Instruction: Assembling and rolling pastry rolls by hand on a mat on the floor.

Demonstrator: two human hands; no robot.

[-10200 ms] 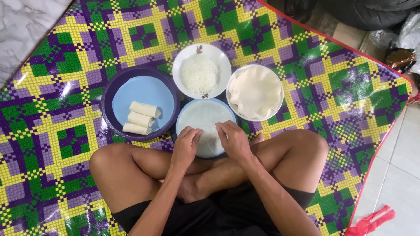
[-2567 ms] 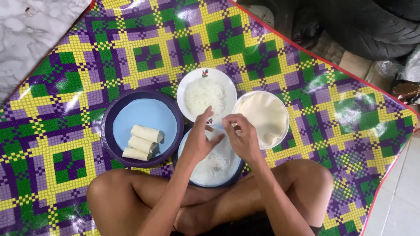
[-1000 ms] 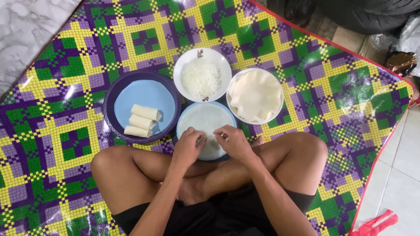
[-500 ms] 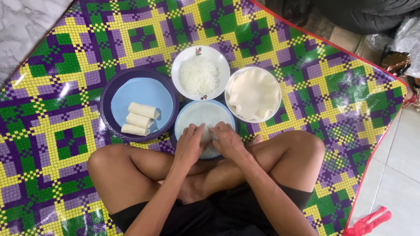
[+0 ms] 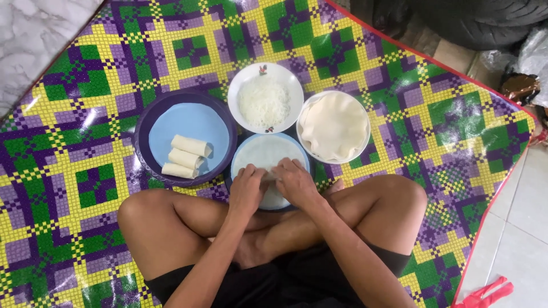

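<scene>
A: Lighting, as I read it from here: bright, even daylight, soft overall. Pale glare patches on the glossy patterned mat [image 5: 399,97], strongest near its upper left and right parts.

B: Shadows?

A: Faint ones only. I note a soft shadow beneath the crossed legs and under both hands [image 5: 271,185] on the near plate [image 5: 251,154].

B: Sharpness?

A: Centre crisp; the mat's weave reads clearly. Slight softness at the hands. Upper right corner dark and underexposed. Mild bending of straight lines toward the edges.
</scene>
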